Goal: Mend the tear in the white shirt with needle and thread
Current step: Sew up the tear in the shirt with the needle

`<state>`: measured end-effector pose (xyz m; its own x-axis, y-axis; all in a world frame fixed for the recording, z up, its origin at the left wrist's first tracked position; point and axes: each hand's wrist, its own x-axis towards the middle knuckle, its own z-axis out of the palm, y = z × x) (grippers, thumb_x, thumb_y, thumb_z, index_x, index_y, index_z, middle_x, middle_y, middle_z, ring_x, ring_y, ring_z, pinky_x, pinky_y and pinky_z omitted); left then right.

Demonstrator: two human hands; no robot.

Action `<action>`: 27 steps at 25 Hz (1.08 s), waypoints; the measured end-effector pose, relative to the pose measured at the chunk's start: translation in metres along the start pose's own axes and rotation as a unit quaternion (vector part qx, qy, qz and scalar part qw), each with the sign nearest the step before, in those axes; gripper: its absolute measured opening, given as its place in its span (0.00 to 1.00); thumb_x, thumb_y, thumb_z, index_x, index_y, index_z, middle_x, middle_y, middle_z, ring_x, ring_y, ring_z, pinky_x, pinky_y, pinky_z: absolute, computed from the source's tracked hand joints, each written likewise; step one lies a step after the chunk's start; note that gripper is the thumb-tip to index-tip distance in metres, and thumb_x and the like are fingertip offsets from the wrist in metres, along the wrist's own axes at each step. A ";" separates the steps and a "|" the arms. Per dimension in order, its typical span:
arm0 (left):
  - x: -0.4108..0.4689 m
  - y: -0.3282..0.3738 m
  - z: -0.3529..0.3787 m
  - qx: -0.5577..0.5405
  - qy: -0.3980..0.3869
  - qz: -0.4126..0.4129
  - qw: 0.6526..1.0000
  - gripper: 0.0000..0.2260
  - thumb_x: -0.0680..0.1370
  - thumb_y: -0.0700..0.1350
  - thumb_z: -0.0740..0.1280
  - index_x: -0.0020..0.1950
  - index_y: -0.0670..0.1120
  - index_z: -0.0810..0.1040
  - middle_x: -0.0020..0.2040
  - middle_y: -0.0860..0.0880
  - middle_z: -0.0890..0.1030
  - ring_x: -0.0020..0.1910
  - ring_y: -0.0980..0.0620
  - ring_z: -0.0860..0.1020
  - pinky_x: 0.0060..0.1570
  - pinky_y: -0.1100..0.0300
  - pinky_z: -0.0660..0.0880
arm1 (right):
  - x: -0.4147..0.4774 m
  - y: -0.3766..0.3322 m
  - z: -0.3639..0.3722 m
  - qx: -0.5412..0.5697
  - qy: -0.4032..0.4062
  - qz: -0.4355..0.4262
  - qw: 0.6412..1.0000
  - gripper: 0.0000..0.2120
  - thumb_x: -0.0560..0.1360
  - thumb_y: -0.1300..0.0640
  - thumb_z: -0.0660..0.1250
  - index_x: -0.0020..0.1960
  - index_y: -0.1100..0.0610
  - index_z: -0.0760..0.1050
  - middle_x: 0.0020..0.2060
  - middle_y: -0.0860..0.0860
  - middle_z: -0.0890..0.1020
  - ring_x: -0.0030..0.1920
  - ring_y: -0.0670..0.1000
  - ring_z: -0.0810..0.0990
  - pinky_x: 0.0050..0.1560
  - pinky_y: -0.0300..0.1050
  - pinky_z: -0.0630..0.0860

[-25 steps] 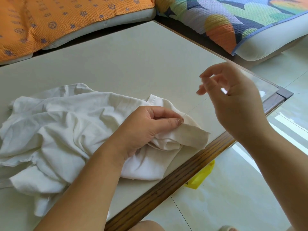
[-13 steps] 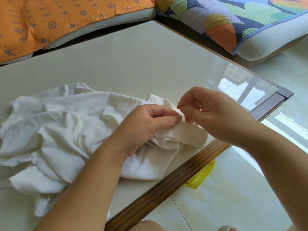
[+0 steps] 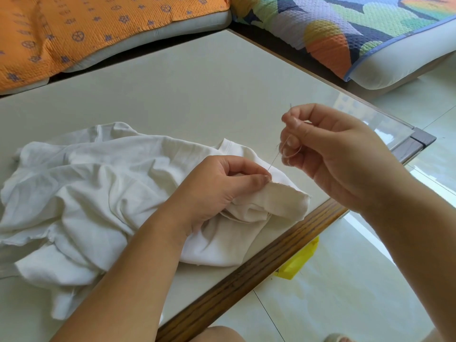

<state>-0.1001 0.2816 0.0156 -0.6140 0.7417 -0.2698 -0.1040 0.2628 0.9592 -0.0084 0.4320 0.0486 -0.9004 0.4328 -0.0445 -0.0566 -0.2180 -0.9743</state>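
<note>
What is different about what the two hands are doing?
The left hand rests low on the white shirt, pinching a fold; the right hand sits higher, clear of the shirt. The left hand holds cloth; the right hand pinches the needle, with thread running down to the shirt. Both have curled fingers.

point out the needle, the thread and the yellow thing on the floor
needle (image 3: 291, 107): head view, on its bare upper tip
thread (image 3: 274, 159): head view, on the taut stretch, midway
yellow thing (image 3: 299, 259): head view, on the middle of its visible part
</note>
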 end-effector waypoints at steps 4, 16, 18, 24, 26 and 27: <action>0.000 -0.001 0.000 0.029 0.014 0.002 0.999 0.03 0.75 0.41 0.73 0.46 0.46 0.86 0.44 0.51 0.87 0.46 0.57 0.84 0.51 0.66 0.79 | 0.003 -0.007 -0.005 0.157 -0.020 0.012 0.987 0.06 0.77 0.66 0.59 0.44 0.58 0.73 0.29 0.50 0.71 0.31 0.47 0.71 0.34 0.37 0.70; 0.000 -0.001 0.000 0.022 0.005 0.003 1.000 0.06 0.75 0.42 0.73 0.50 0.48 0.86 0.47 0.53 0.87 0.50 0.58 0.84 0.54 0.65 0.79 | 0.004 -0.009 -0.011 0.240 0.010 0.027 0.970 0.07 0.78 0.65 0.59 0.45 0.57 0.74 0.30 0.49 0.73 0.31 0.46 0.73 0.34 0.37 0.74; -0.001 0.000 -0.001 0.008 0.004 0.003 1.000 0.06 0.75 0.42 0.73 0.51 0.47 0.86 0.46 0.52 0.87 0.50 0.56 0.84 0.53 0.65 0.79 | 0.003 -0.005 -0.014 -0.059 0.087 -0.022 0.994 0.06 0.80 0.61 0.63 0.46 0.55 0.77 0.32 0.48 0.80 0.33 0.47 0.78 0.36 0.40 0.77; -0.001 0.000 -0.003 -0.037 0.001 0.007 0.999 0.06 0.76 0.40 0.71 0.51 0.44 0.86 0.47 0.49 0.87 0.49 0.55 0.85 0.48 0.67 0.79 | -0.004 -0.004 -0.013 -0.328 0.216 -0.164 0.905 0.02 0.78 0.53 0.66 0.49 0.48 0.77 0.45 0.42 0.83 0.31 0.46 0.78 0.30 0.30 0.73; -0.001 0.001 -0.002 -0.045 0.007 0.010 0.999 0.06 0.76 0.40 0.71 0.51 0.44 0.86 0.46 0.49 0.87 0.47 0.55 0.84 0.48 0.67 0.79 | -0.007 -0.008 -0.007 -0.281 0.152 -0.113 0.941 0.02 0.79 0.54 0.65 0.49 0.51 0.77 0.42 0.46 0.86 0.25 0.45 0.76 0.25 0.34 0.71; -0.001 0.001 -0.002 -0.052 0.010 0.011 0.999 0.06 0.76 0.40 0.71 0.50 0.44 0.86 0.45 0.49 0.87 0.46 0.55 0.85 0.47 0.66 0.79 | -0.009 -0.008 -0.003 -0.286 0.113 -0.078 0.948 0.02 0.79 0.55 0.64 0.48 0.52 0.76 0.41 0.46 0.86 0.23 0.45 0.75 0.22 0.35 0.70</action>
<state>-0.1012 0.2803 0.0170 -0.6326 0.7338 -0.2477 -0.1705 0.1800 0.9688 0.0013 0.4320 0.0564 -0.7815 0.6109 0.1270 0.1201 0.3471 -0.9301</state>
